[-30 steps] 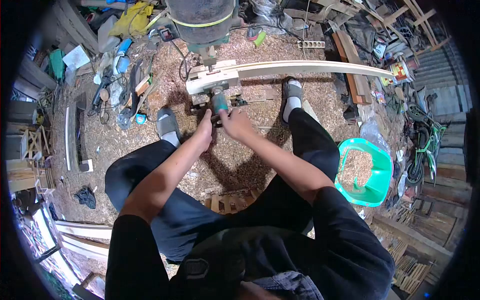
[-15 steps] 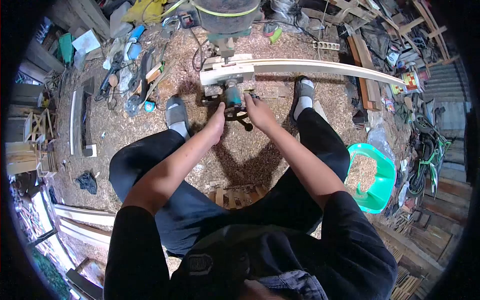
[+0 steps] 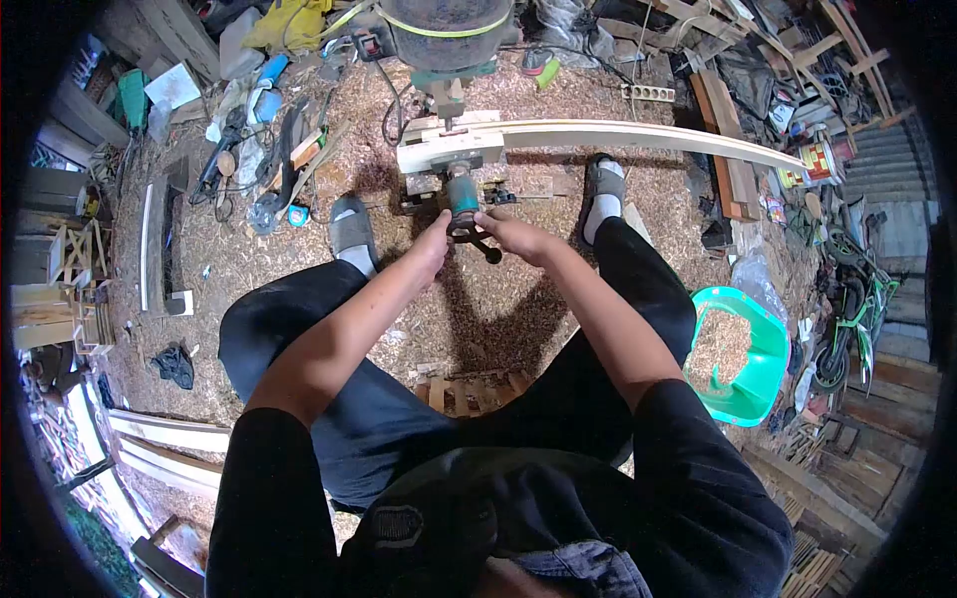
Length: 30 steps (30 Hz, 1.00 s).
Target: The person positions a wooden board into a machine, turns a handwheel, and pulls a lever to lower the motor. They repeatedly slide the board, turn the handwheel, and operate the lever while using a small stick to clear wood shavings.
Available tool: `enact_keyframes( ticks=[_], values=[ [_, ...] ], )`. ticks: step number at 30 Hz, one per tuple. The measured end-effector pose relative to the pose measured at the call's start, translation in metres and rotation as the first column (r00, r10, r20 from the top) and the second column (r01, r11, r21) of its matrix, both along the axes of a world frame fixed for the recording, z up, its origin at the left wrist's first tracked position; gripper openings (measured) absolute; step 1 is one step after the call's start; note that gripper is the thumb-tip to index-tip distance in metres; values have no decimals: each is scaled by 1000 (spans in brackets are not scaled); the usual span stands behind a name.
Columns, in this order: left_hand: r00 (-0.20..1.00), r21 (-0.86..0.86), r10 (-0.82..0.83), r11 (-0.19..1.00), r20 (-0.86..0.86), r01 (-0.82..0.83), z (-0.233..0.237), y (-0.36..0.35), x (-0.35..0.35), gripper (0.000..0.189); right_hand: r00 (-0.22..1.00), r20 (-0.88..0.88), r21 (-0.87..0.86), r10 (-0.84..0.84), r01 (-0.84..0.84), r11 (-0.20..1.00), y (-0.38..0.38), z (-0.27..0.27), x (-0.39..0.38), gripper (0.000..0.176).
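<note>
A dark handwheel (image 3: 467,235) with a knobbed crank handle (image 3: 492,255) sits at the near end of the green machine vise (image 3: 462,192). My left hand (image 3: 434,245) is closed on the wheel's left side. On the opposite side my right hand (image 3: 513,237) grips the rim, thumb and fingers reaching toward the green housing; its fingertips are partly hidden. Long pale wood pieces (image 3: 618,135) lie crosswise in the vise jaws, extending far to the right. Above them stands a drill-like machine (image 3: 449,35) with a yellow band, its bit pointing down at the wood.
Wood shavings cover the floor (image 3: 498,329). My sandalled feet flank the vise. A green plastic tub (image 3: 773,349) is by my right knee. Brown planks (image 3: 726,140) and stacked cans (image 3: 819,164) sit at the wood's far end. Tools and bottles (image 3: 267,100) clutter the left.
My right hand has moved left and slightly down, from beside the vise's right side onto the handwheel. My left hand stays at the wheel. The wood looks nearly unmoved.
</note>
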<state>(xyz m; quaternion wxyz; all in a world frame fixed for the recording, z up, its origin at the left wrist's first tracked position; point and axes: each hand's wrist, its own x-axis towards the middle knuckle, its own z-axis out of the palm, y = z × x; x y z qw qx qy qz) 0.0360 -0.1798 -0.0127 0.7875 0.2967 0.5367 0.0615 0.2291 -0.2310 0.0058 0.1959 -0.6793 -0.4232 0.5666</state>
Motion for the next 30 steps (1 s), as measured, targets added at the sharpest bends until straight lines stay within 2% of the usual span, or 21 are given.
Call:
enact_keyframes(
  ticks=[1,2,3,5,7,9,10,12,13,14,15,16,17,18,19,20,21,23,24,28,30],
  values=[
    [999,6,-5,1000,-32,5,6,-2,2,91,950,-309,-15,-40,37,999,1,-17,6,67],
    [998,11,-12,1000,-64,13,11,-4,5,93,971,-231,-20,-67,64,998,4,-24,10,71],
    [998,12,-22,1000,-61,23,13,-5,6,93,971,-228,-19,-77,75,997,5,-23,10,71],
    [993,-77,-19,997,-114,10,15,-6,5,95,996,21,-41,-92,93,995,4,-17,5,80],
    [985,-8,57,998,-164,-60,12,-8,8,96,998,11,-151,-58,59,987,-2,48,-13,87],
    [998,61,-6,998,-58,9,-41,1,-8,92,940,330,28,-89,84,996,-13,62,-38,84],
    [998,64,-22,998,-63,26,-33,-1,-2,92,922,369,58,-115,100,993,-16,57,-42,81],
    [999,3,-39,999,9,39,-10,-3,-3,97,917,372,121,-145,108,987,-17,42,-38,80],
    [996,46,53,998,-73,-49,12,-14,8,106,910,385,177,-157,94,980,-15,38,-39,80],
    [998,47,35,998,-44,-33,1,-11,7,109,929,351,151,-121,72,986,-12,34,-35,71],
    [1000,50,22,999,-8,-22,-12,-6,7,111,935,337,149,-113,66,987,-9,36,-32,71],
    [991,73,105,991,80,-111,-8,-9,12,90,929,350,162,-125,72,984,-7,42,-29,65],
    [990,70,116,990,74,-121,-3,-11,14,90,921,365,174,-138,78,982,-6,49,-27,59],
    [991,83,116,989,63,-121,5,-13,17,99,920,330,220,-211,143,965,-7,65,-27,50],
    [992,96,114,988,54,-119,11,-16,23,110,922,330,217,-205,137,966,-5,68,-25,50],
    [924,251,286,942,-252,-223,15,-22,37,90,911,349,251,-221,136,958,-2,72,-22,48],
    [923,252,290,941,-254,-226,18,-26,40,90,899,366,285,-239,137,949,1,72,-19,46],
    [955,301,263,929,-137,-213,25,-30,40,72,883,378,323,-280,158,933,6,72,-14,43],
    [964,315,167,944,-208,-96,26,-27,40,72,898,340,311,-280,174,934,8,71,-9,42],
    [937,242,217,959,-275,-151,13,-23,37,68,907,290,316,-304,209,925,13,72,0,41],
    [979,142,182,976,-96,-168,-4,-18,29,69,903,298,318,-308,210,924,13,72,3,42]
  ],
)
